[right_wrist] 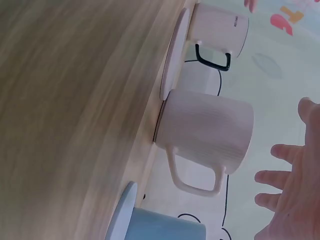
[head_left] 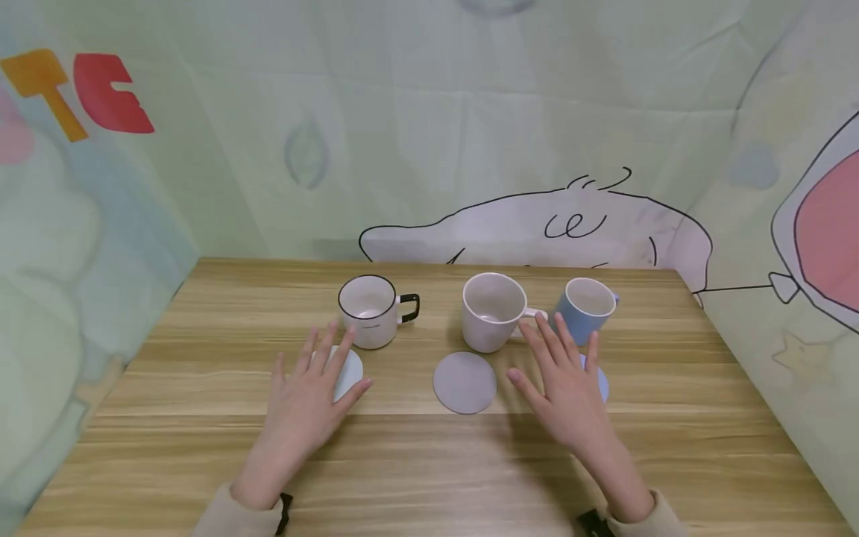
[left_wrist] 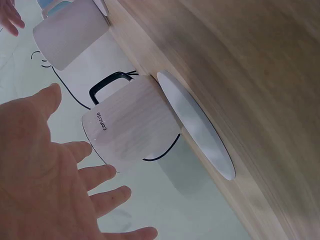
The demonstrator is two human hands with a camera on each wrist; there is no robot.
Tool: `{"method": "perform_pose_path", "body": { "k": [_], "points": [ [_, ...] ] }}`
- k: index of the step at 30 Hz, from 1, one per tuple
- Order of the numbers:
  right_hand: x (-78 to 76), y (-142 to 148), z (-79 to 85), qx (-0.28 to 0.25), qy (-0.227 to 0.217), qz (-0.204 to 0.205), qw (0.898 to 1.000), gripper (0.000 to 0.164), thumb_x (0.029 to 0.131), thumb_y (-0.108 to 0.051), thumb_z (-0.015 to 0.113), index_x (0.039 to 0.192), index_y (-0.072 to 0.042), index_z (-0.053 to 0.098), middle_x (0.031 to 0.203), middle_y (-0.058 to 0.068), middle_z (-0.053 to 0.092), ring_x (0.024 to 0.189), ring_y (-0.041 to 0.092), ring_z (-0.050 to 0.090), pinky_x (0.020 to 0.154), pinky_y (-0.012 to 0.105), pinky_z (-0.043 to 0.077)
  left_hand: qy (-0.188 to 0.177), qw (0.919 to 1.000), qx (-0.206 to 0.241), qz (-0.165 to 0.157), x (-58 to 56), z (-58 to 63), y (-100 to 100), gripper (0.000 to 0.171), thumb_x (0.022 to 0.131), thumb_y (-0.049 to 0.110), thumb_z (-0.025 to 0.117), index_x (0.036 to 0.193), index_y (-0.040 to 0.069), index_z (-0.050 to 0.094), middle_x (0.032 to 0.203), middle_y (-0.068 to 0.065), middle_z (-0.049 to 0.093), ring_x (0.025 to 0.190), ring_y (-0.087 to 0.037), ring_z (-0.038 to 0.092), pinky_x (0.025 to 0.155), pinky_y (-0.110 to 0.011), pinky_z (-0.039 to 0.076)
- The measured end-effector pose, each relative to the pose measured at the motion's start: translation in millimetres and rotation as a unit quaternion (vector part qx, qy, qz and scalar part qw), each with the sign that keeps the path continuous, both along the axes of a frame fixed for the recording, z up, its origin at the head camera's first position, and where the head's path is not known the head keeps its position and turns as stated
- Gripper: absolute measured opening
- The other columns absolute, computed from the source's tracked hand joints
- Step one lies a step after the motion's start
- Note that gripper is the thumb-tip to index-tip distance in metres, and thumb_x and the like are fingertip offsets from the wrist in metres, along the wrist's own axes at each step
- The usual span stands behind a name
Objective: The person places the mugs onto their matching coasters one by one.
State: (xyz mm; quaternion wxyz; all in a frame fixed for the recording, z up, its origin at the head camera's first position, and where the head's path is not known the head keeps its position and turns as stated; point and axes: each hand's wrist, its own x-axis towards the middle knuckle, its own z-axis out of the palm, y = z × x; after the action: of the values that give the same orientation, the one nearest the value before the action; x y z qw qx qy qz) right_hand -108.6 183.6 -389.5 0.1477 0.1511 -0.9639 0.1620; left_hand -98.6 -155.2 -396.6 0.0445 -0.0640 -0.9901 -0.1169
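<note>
My left hand [head_left: 306, 395] hovers with spread fingers over a pale round coaster [head_left: 350, 375], hiding part of it. Just behind stands a white mug [head_left: 376, 332] with a black rim and black handle; "concise" is printed on its side in the left wrist view. My right hand [head_left: 566, 393], fingers spread, is above a blue-violet coaster [head_left: 603, 385] and mostly covers it. Beyond its fingertips are a plain white mug [head_left: 479, 328] and a blue mug [head_left: 579, 319]. A greyish coaster [head_left: 465, 382] lies between the hands, before the plain white mug. Neither hand holds anything.
The wooden table [head_left: 429, 477] ends at the back against a printed cloth backdrop [head_left: 403, 149], which also rises along both sides. All three mugs stand in a row toward the far edge, each behind a coaster.
</note>
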Motion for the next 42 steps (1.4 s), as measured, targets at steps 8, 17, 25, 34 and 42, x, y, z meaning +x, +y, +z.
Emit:
{"method": "perform_pose_path", "body": {
  "k": [8, 17, 25, 34, 42],
  "points": [
    [-1.2, -7.8, 0.1, -0.009, 0.026, 0.003, 1.000, 0.066, 0.094, -0.047, 0.053, 0.151, -0.024, 0.030, 0.158, 0.007, 0.030, 0.149, 0.032, 0.017, 0.115, 0.066, -0.001, 0.002, 1.0000, -0.005, 0.006, 2.1, -2.4, -6.3, 0.078, 0.092, 0.055, 0.052, 0.155, 0.023, 0.019, 0.162, -0.009, 0.019, 0.148, -0.036, 0.016, 0.109, -0.072, 0.015],
    [-1.9, -19.1, 0.4, -0.036, 0.038, 0.015, 0.999, 0.064, 0.095, -0.047, 0.051, 0.151, -0.023, 0.031, 0.158, 0.009, 0.030, 0.149, 0.032, 0.017, 0.115, 0.065, -0.002, 0.000, 0.9997, 0.001, 0.023, 6.1, -1.4, -11.9, 0.077, 0.093, 0.055, 0.051, 0.154, 0.020, 0.021, 0.161, -0.011, 0.021, 0.146, -0.039, 0.020, 0.107, -0.073, 0.018],
    [-1.7, -26.6, 1.1, -0.048, 0.049, 0.017, 0.997, 0.064, 0.095, -0.047, 0.051, 0.152, -0.025, 0.029, 0.158, 0.007, 0.029, 0.149, 0.030, 0.019, 0.116, 0.064, -0.002, -0.001, 0.9992, 0.011, 0.038, 8.4, 0.0, -16.4, 0.079, 0.092, 0.053, 0.054, 0.154, 0.019, 0.021, 0.160, -0.014, 0.023, 0.144, -0.041, 0.024, 0.106, -0.073, 0.022],
    [-1.8, -34.6, 1.4, -0.057, 0.061, 0.021, 0.996, 0.062, 0.095, -0.045, 0.051, 0.150, -0.024, 0.032, 0.157, 0.007, 0.031, 0.149, 0.029, 0.019, 0.115, 0.065, 0.000, -0.004, 0.9984, 0.015, 0.055, 10.8, -2.5, -22.9, 0.081, 0.090, 0.053, 0.057, 0.152, 0.012, 0.025, 0.159, -0.015, 0.023, 0.143, -0.043, 0.025, 0.103, -0.073, 0.026],
    [-2.4, -40.0, 1.3, -0.074, 0.068, 0.031, 0.994, 0.061, 0.095, -0.044, 0.052, 0.149, -0.023, 0.034, 0.156, 0.008, 0.033, 0.148, 0.029, 0.021, 0.117, 0.063, -0.001, -0.011, 0.9981, 0.013, 0.059, 10.8, -5.2, -27.6, 0.082, 0.091, 0.055, 0.055, 0.153, 0.011, 0.024, 0.158, -0.017, 0.025, 0.144, -0.041, 0.023, 0.103, -0.073, 0.026]
  ]
}}
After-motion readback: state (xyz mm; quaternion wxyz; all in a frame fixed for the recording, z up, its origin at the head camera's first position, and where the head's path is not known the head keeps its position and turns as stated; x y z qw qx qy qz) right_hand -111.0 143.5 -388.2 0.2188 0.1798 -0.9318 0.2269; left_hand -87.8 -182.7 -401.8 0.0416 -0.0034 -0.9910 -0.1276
